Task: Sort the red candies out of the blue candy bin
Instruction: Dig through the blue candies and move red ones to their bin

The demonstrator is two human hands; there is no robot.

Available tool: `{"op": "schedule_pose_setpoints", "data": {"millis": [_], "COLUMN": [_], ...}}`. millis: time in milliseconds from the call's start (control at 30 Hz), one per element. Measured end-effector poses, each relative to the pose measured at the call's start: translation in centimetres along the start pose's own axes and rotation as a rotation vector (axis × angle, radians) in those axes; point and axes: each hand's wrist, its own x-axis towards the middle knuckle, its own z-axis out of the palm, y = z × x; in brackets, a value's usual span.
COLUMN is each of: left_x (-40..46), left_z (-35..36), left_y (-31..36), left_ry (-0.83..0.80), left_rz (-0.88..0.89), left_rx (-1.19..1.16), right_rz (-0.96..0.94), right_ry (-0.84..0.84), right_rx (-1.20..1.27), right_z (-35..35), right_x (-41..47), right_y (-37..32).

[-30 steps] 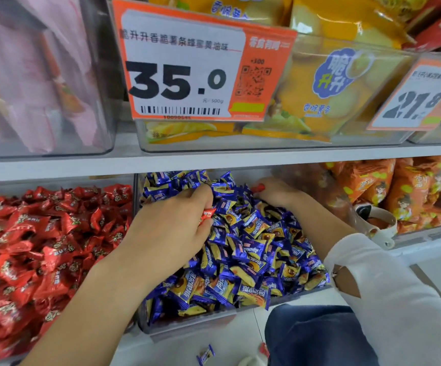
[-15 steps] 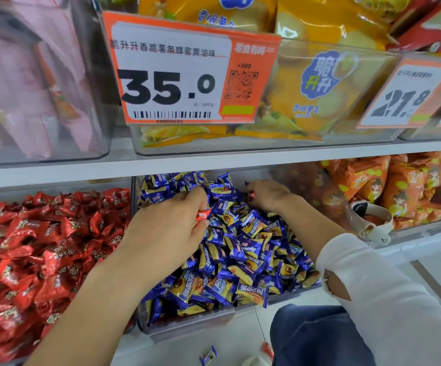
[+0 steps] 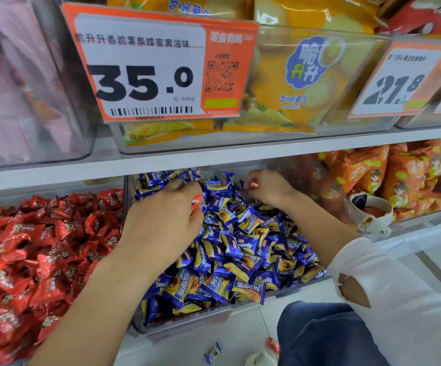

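Pinching 1 small red foil-wrapped candy (image 3: pixel 253 184), the right hand (image 3: pixel 268 187) has lifted slightly from the clear blue-candy bin (image 3: pixel 187 322); the left hand (image 3: pixel 166 220) apparently still grasps another red candy (image 3: pixel 196 203).

Left hand (image 3: pixel 164 223): was bare, with no ring or watch visible.
Left forearm: was uncovered, no sleeve in view.
Right hand (image 3: pixel 269 187): was bare.
Right sleeve (image 3: pixel 399 294): was white, pushed back from the wrist, with a teardrop opening fastened by a small button.
Legwear (image 3: pixel 327 336): was dark blue fabric.
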Motion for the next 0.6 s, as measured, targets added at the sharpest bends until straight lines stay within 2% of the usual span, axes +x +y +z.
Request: {"op": "schedule_pose_setpoints", "data": {"millis": [167,367,600], "left_x": [0.3,0.1,0.3], "left_z": [0.4,0.7,0.7], "left_y": [0.1,-0.1,0.1], "left_ry": [0.003,0.000,0.011], "left_rz": [-0.009,0.002,-0.023], "left_rx": [0.038,0.024,0.014], "right_rz": [-0.073,-0.053,0.020], "right_ry": [-0.133,-0.065,0.152], "right_rx": [-0.246,-0.323,-0.030], "right_z": [1.1,1.3,0.1], "right_x": [0.4,0.4,0.6], "right_y": [-1.1,-1.1,-1.2]}}
